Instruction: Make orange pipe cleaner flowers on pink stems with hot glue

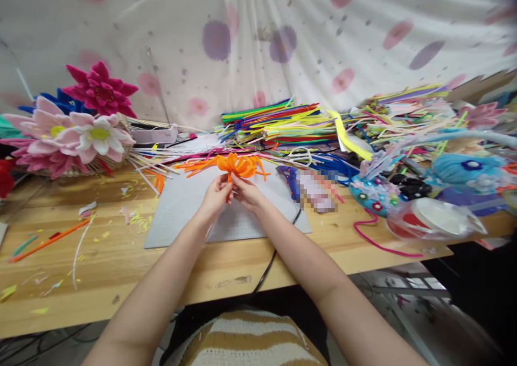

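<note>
An orange flower made of looped pipe cleaners [237,165] is held upright over the grey cutting mat [242,228]. My left hand [218,192] is closed on its base, fingertips pinched together. My right hand [247,192] pinches the same base from the other side, so the hands meet just below the petals. What the fingertips cover at the base is hidden. Behind and to the left, loose orange pipe cleaners [194,165] lie at the mat's far edge. A blue glue gun [287,178] rests to the right of my right hand.
Bundles of coloured pipe cleaners [274,123] are piled along the back, with white-handled scissors [299,154] in front. Finished fuzzy flowers [99,134] stand at left. An orange stick [50,240] and scraps lie below them. A tape roll [440,218] sits at right; a black cable [266,269] crosses the table edge.
</note>
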`<move>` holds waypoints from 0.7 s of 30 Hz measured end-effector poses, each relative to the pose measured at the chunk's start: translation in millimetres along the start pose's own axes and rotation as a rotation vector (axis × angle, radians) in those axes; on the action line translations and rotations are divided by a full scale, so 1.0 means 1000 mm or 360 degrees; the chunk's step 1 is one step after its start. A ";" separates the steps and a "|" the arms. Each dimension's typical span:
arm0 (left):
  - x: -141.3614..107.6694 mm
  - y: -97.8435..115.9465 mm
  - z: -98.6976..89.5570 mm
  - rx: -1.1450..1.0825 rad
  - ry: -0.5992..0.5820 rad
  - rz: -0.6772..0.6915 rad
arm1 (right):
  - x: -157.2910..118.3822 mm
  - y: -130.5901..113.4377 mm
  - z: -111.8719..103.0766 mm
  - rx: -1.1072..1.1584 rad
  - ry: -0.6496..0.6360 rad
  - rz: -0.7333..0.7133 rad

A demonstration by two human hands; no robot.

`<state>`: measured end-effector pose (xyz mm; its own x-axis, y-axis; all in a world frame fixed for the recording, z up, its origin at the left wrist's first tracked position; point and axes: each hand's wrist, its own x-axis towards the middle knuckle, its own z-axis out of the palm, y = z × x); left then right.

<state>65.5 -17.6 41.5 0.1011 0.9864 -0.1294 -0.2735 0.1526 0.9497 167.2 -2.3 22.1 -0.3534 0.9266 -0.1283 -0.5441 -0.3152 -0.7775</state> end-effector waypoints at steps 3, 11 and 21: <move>-0.001 0.002 0.001 -0.0061 0.0095 0.0063 | 0.003 -0.002 0.000 0.0188 -0.0207 0.0103; -0.008 0.007 -0.006 -0.0198 -0.0241 -0.0291 | 0.014 -0.004 0.000 0.0064 -0.0270 0.0338; -0.008 0.010 -0.009 -0.0420 -0.0190 -0.0294 | 0.018 -0.014 0.019 0.0199 -0.0130 0.0276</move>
<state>53.3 -23.7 49.2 0.2792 0.9289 -0.2434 -0.4764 0.3540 0.8048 153.9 14.3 42.1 -0.5078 0.8381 -0.1992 -0.5582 -0.4963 -0.6649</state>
